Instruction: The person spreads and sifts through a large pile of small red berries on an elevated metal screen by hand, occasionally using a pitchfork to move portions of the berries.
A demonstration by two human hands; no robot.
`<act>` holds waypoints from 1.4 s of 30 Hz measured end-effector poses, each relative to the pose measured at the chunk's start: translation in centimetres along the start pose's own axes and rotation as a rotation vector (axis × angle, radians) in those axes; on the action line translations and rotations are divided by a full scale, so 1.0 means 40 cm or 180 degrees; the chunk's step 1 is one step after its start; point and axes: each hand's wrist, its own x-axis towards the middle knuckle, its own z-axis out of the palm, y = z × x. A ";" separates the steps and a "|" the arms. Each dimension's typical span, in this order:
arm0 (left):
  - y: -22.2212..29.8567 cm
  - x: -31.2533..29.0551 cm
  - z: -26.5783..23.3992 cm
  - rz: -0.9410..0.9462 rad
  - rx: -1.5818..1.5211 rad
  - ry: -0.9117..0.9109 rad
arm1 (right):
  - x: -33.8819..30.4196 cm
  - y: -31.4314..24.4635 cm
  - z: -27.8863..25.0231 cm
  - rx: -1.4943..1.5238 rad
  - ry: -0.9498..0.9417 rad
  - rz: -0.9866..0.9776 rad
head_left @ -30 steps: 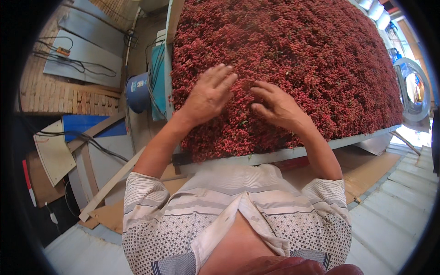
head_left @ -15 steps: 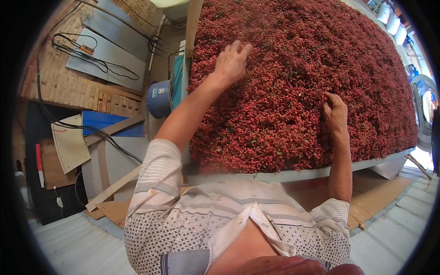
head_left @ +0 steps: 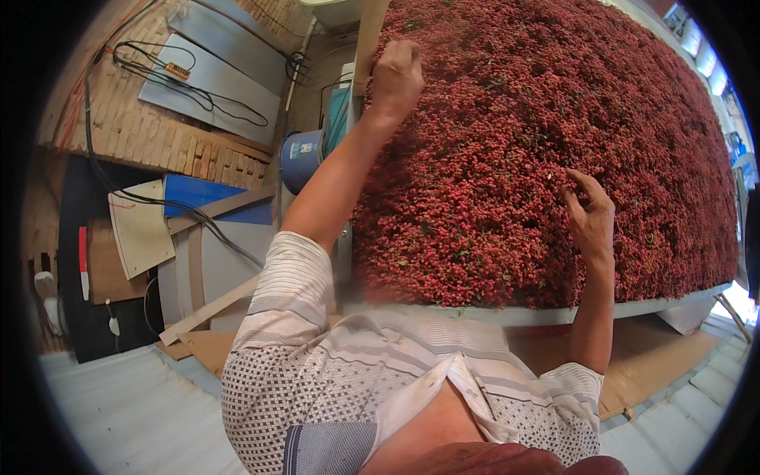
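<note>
A wide bed of small red berries (head_left: 475, 214) in tight clusters, like Sichuan peppercorns, spreads in front of me with bits of green leaf among them. At its far left, close to the wooden post, my left hand (head_left: 398, 77) is over the berries with its fingers curled in; whatever they hold is hidden. On the right side, my right hand (head_left: 592, 218) is low at the berry surface. Its thumb and forefinger are bent but apart, and nothing shows between them. A tiny pale speck lies among the berries just left of those fingertips.
A pale tray edge (head_left: 546, 315) runs along the bed's near side, close to my body. Left of the bed are a blue motor-like drum (head_left: 301, 162), a wooden post (head_left: 369, 43), leaning boards and black cables (head_left: 210, 103). Cardboard (head_left: 657, 364) lies beneath the bed at right.
My left hand has moved away from me and toward the bed's left edge, its fingers going from spread to curled. My right hand stays nearly in place, thumb and forefinger slightly wider.
</note>
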 end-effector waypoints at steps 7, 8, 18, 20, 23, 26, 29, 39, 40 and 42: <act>-0.007 -0.152 -0.052 0.0028 0.1121 -0.1802 | 0.035 -0.086 0.060 0.0334 -0.0300 -0.0023; 0.008 -0.161 -0.064 0.0058 0.1137 -0.1819 | 0.044 -0.101 0.067 0.0287 -0.0273 -0.0103; 0.031 -0.194 -0.130 -0.0336 0.0902 -0.3302 | 0.315 -0.239 0.230 0.0365 0.0171 -0.0972; 0.017 -0.220 -0.133 -0.0174 0.1054 -0.3245 | 0.378 -0.197 0.303 0.0084 0.0443 -0.1393; 0.011 -0.242 -0.122 0.0010 0.1195 -0.3126 | 0.432 -0.133 0.392 -0.0285 0.0456 -0.1415; 0.015 -0.242 -0.121 0.0056 0.1249 -0.3108 | 0.485 -0.114 0.427 -0.0991 -0.0105 -0.1175; 0.043 -0.217 -0.108 0.0084 0.1234 -0.3180 | 0.541 0.042 0.495 -0.1840 -0.1069 -0.1257; 0.039 -0.227 -0.112 -0.0058 0.1294 -0.3368 | 0.410 -0.069 0.526 -0.1836 -0.0868 -0.1477; 0.040 -0.230 -0.114 -0.0051 0.1284 -0.3367 | 0.431 -0.065 0.529 -0.1828 -0.0957 -0.1371; 0.035 -0.233 -0.125 -0.0055 0.1266 -0.3360 | 0.466 -0.161 0.484 -0.1806 -0.1158 -0.1203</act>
